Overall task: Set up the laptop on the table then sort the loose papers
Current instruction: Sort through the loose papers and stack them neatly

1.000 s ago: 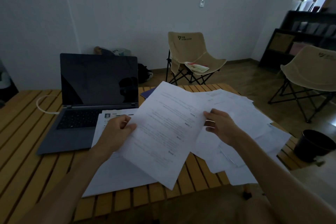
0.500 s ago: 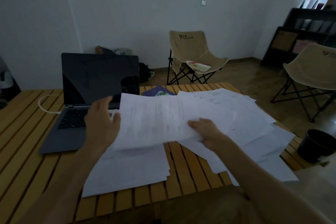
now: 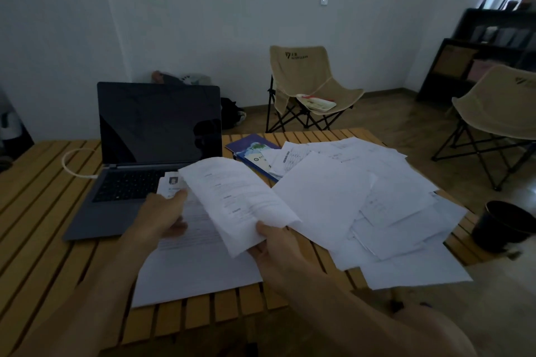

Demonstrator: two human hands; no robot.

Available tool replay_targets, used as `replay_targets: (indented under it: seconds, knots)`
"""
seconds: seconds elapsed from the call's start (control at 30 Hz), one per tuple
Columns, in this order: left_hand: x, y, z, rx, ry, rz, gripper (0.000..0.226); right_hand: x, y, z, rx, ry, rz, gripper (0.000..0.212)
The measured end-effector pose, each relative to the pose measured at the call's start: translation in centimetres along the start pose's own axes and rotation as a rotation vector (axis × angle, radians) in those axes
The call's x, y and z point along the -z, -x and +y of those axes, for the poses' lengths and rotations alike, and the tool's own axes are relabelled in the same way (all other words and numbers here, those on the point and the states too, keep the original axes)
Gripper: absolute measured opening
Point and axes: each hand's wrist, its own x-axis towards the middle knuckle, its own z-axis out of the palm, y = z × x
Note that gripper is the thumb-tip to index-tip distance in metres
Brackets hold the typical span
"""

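Bare table slats (image 3: 37, 211) left of laptop (image 3: 139, 159)

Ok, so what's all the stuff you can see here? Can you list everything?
table: one, yellow wooden slats, under everything
laptop: one, grey, open with dark screen, left on table
cable: one, white, looped left of laptop
held sheet: one, white, printed, bent, in the air between both hands
sorted papers: a few, white, near edge beside laptop
loose papers: many, white, messy heap on right of table
booklets: two or so, blue, behind heap
chairs: two, beige folding, beyond table
bucket: one, black, on floor at right
shelf: one, black, far right
left hand: holds sheet's left edge
right hand: pinches sheet's near corner
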Motion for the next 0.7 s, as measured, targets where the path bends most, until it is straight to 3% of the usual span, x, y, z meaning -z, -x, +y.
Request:
replay_targets:
  seconds: [0.07,0.1,0.17,0.23,0.33,0.37,0.43,0.5,0.6,0.7]
  knots:
    - [-0.3,0.2,-0.1,-0.001,0.157,-0.100,0.023,0.0,0.9,0.3,-0.065,0.129,-0.058,0.031]
    - [-0.2,-0.3,-0.2,-0.053,0.136,-0.073,0.029,0.0,1.4,-0.2,-0.126,0.232,-0.119,0.026]
    - [0.5,-1.1,-0.4,-0.155,0.014,0.003,0.043,0.9,1.8,-2.3,-0.227,0.642,-0.297,0.018]
    - [1.3,-1.4,-0.5,-0.174,-0.132,0.045,0.051,2.4,0.6,-5.2,-0.074,1.158,-0.301,0.012]
    - [1.8,-1.4,-0.9,-0.206,-0.273,0.033,0.037,5.3,-3.1,-9.3,0.364,1.553,0.146,0.010]
    - [1.5,-1.4,-1.2,-0.215,-0.315,0.028,0.040,6.1,-4.2,-10.2,0.440,1.634,0.292,0.016]
    - [0.7,-1.4,-1.5,-0.238,-0.415,0.048,0.051,7.4,-6.3,-10.9,0.482,1.815,0.387,0.040]
    - [0.1,-1.2,-1.7,-0.301,-0.521,0.095,0.062,7.0,-7.7,-11.1,0.572,1.902,0.282,0.045]
    - [-0.4,-1.3,-2.1,-0.378,-0.629,0.136,0.061,3.4,-8.9,-11.4,0.697,1.943,-0.056,0.042]
    - [-0.2,-1.8,-2.0,-0.390,-0.613,0.118,0.055,-0.3,-10.9,-11.7,0.547,2.213,-0.239,0.056]
